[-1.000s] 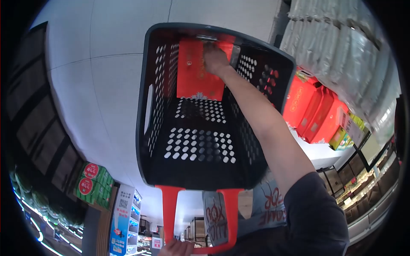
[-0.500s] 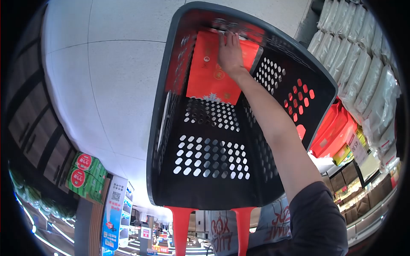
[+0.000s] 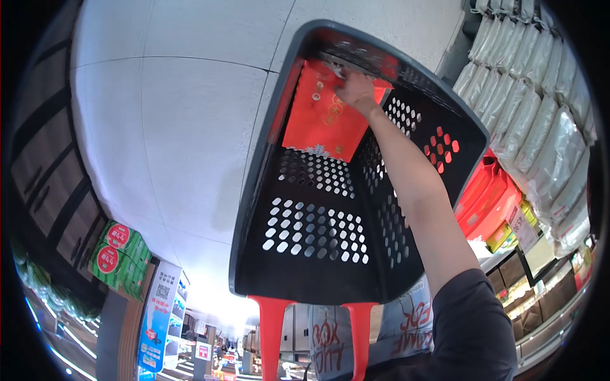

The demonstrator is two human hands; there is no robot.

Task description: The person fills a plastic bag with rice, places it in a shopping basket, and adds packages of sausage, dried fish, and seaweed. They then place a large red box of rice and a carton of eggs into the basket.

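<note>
A black perforated shopping basket (image 3: 253,171) with red handle bars (image 3: 272,330) fills the middle of the view. A flat red box (image 3: 321,124) with gold print leans against the basket's far end wall. My right hand (image 3: 356,87) reaches deep into the basket, its fingers curled on the top edge of the red box. The forearm and dark sleeve (image 3: 473,324) run along the basket's right wall. My left hand is out of sight below the picture's edge.
Red gift boxes (image 3: 492,190) and a price tag (image 3: 522,225) sit on a shelf to the right, with stacked white sacks (image 3: 540,108) beyond. Green cartons (image 3: 117,254) and a blue standing banner (image 3: 159,317) are at lower left. White floor tiles (image 3: 178,114) lie left of the basket.
The basket has swung and tilted to the right. My right hand went from lying flat on the red box to curling at its top edge. My left hand on the handle left the view.
</note>
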